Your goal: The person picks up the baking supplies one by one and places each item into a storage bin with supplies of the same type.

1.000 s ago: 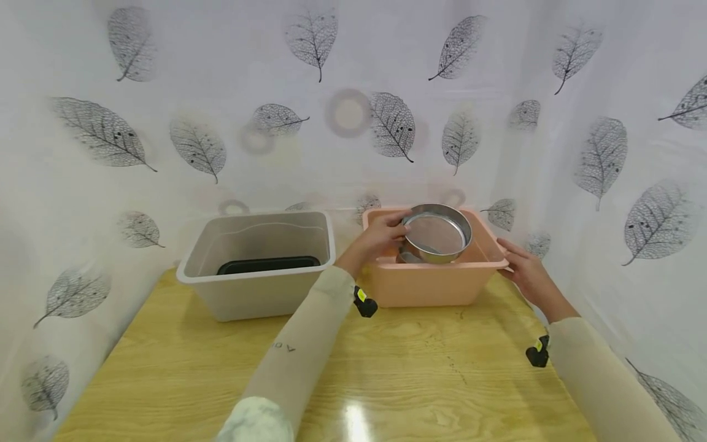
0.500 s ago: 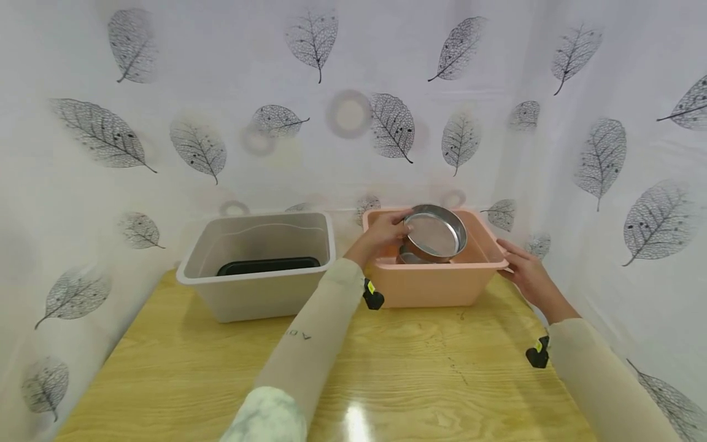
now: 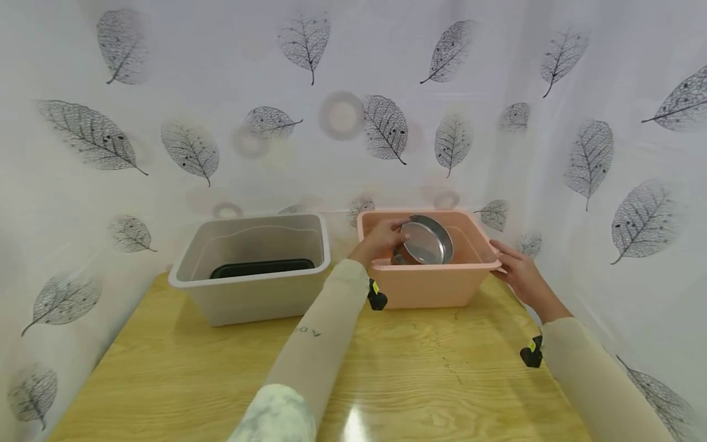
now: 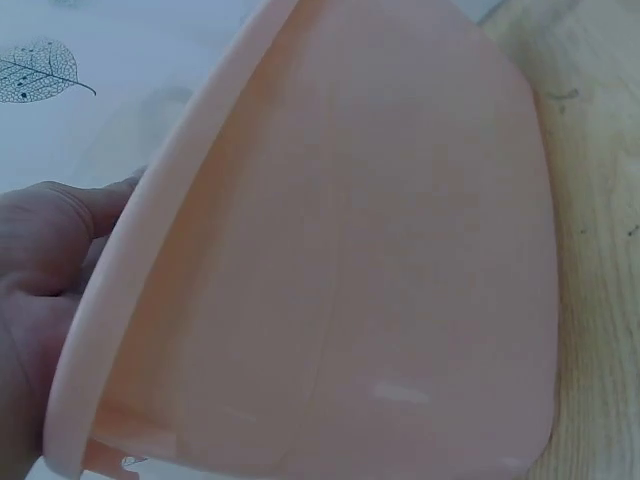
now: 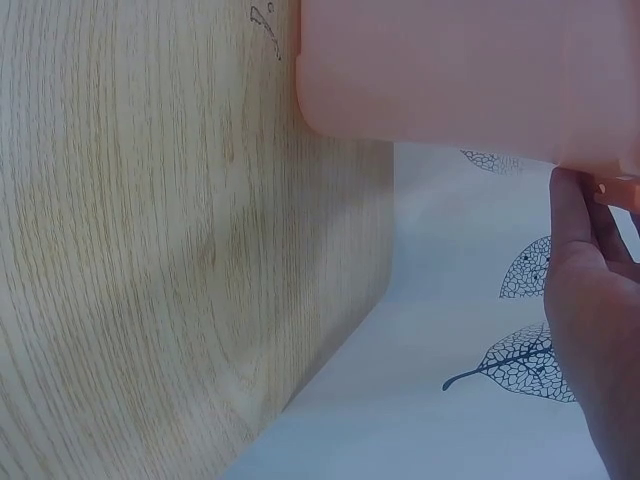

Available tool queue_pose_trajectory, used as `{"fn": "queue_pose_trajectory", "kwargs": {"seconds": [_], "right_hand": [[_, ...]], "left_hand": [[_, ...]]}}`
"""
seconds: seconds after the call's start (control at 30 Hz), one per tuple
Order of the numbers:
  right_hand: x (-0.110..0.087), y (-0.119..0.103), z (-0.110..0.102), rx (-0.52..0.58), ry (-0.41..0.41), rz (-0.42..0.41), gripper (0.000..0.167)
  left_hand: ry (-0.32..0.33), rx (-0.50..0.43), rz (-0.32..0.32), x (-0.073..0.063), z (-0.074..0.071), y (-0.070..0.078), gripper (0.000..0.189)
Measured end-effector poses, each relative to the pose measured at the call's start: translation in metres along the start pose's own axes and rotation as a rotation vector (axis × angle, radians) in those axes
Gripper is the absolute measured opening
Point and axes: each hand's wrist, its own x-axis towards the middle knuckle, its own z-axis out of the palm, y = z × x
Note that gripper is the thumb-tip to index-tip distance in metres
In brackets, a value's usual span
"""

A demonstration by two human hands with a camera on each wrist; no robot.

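Note:
A round metal sieve with a fine mesh is tilted inside the salmon-pink plastic bin. My left hand pinches its rim on the left side. Beneath the sieve, part of another metal thing shows low in the bin, mostly hidden. At the bin's right end my right hand holds the rim, its thumb below the edge in the right wrist view. The left wrist view has my left hand partly behind the bin's wall, with the sieve out of sight.
A light grey plastic bin stands to the left with a dark green or black tray-like thing inside. Both bins rest on a wooden table. A leaf-printed white curtain hangs behind and at the sides.
My left hand has lowered the sieve deeper into the pink bin and tilted it more steeply. The right hand stays at the bin's rim. The head view has shifted slightly.

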Motion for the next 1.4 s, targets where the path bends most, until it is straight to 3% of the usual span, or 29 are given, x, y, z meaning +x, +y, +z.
{"fn": "queue_pose_trajectory", "kwargs": {"seconds": [0.4,0.53,0.73,0.87,1.07,1.2,1.4], "right_hand": [[0.002,0.001,0.001,-0.006,0.007,0.006,0.063],[0.001,0.001,0.001,0.012,-0.003,0.0,0.064],[0.002,0.001,0.002,0.017,-0.004,-0.013,0.064],[0.001,-0.001,0.001,-0.031,-0.003,-0.007,0.063],[0.002,-0.005,0.002,-0.164,0.003,0.014,0.064],[0.002,-0.005,0.002,-0.227,0.067,0.029,0.064],[-0.005,-0.012,0.012,-0.388,0.264,0.039,0.066]], "left_hand": [[-0.024,0.145,-0.002,0.009,0.006,-0.008,0.054],[0.008,0.057,-0.031,0.008,0.006,-0.009,0.053],[0.051,-0.044,-0.01,0.005,0.003,-0.006,0.049],[0.025,-0.083,0.008,0.002,0.001,0.0,0.05],[-0.061,-0.094,0.084,-0.006,-0.005,0.01,0.054],[-0.104,-0.058,0.118,-0.012,-0.009,0.015,0.055],[-0.098,-0.044,0.131,-0.029,-0.013,0.02,0.051]]}}
